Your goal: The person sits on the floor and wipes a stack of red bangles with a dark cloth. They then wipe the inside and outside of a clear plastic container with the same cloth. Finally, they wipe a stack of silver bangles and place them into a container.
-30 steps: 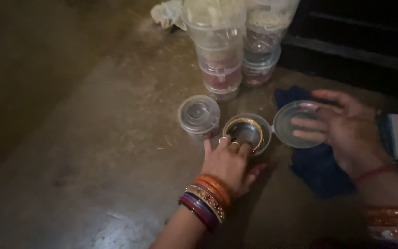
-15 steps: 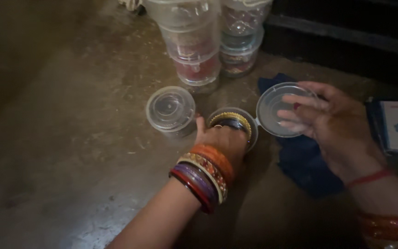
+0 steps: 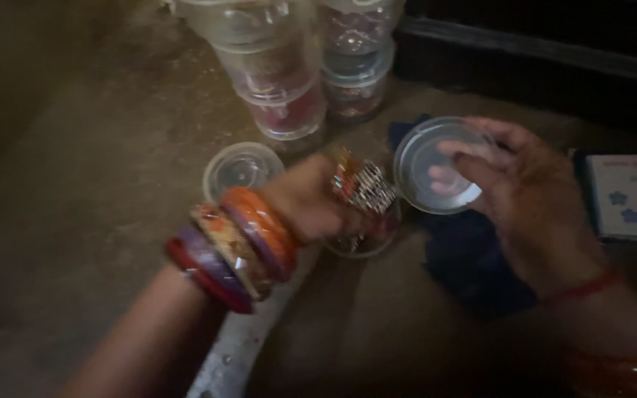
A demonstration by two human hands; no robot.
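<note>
While the left hand pinches a glittery bunch of bangles over the open round tub, they look stiff, light and breakable, best gripped across the rims. Right hand, fingers spread, holds the thin clear lid beside it.

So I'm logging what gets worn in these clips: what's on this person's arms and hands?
The left wrist carries a stack of bangles in orange, purple, gold-patterned and red. The right wrist has a thin red thread, with orange bangles further up the forearm. No sleeves show.
</note>
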